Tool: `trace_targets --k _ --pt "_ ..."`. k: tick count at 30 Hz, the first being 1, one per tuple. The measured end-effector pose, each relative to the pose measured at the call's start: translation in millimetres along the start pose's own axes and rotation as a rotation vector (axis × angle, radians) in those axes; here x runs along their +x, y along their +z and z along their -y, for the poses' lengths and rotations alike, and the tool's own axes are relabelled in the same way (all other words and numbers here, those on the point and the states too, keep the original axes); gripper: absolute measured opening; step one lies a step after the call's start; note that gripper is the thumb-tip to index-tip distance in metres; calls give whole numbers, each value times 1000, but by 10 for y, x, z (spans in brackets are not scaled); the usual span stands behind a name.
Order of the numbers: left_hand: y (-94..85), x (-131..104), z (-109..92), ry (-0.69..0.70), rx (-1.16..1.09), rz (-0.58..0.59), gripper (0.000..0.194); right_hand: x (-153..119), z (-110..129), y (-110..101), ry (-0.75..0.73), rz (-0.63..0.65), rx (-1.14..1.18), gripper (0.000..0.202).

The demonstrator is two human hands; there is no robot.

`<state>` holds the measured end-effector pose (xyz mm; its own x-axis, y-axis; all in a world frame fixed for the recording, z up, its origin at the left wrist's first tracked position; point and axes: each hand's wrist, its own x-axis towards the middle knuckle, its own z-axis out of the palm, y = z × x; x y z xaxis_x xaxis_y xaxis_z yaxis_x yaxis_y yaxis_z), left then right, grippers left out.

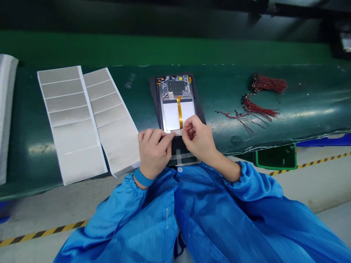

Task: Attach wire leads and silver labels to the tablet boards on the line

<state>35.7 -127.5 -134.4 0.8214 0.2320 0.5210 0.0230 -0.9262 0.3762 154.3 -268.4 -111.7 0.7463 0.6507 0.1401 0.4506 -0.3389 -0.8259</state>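
Black-framed open device (170, 115) on the green table (134, 106). Left hand (155, 146) and right hand (199, 140), fingers curled, at a pale strip (177, 132) along the device's near edge; whether either grip is pinched upon it cannot be told. Apparent step: fine edge work, calling next for steady fingertips.

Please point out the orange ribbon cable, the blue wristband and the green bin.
Orange ribbon cable (180, 112), head view: middle of the strip.
Blue wristband (143, 178), head view: outer face of the band.
Green bin (295, 157), head view: right-hand rim.
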Motion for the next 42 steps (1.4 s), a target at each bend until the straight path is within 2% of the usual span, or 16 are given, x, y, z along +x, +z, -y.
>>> trace_targets --k 9,15,20,27,35,38,42 --pt "13 5 -17 55 27 -45 16 -29 -57 47 -113 10 -183 13" --pt "2 30 -19 56 28 -34 15 -17 -70 79 -151 7 -301 15" --pt "4 36 -21 72 37 -35 13 5 -30 87 -113 61 -387 23" --pt "2 37 -35 73 65 -28 12 60 90 33 3 215 -499 29" --pt "-16 56 -39 74 86 -7 13 124 211 -13 67 318 -594 30" --pt "-45 32 -34 67 83 34 15 149 218 -52 83 321 -624 30" --pt "-94 8 -76 28 54 92 27 157 138 -137 52 233 -600 26"
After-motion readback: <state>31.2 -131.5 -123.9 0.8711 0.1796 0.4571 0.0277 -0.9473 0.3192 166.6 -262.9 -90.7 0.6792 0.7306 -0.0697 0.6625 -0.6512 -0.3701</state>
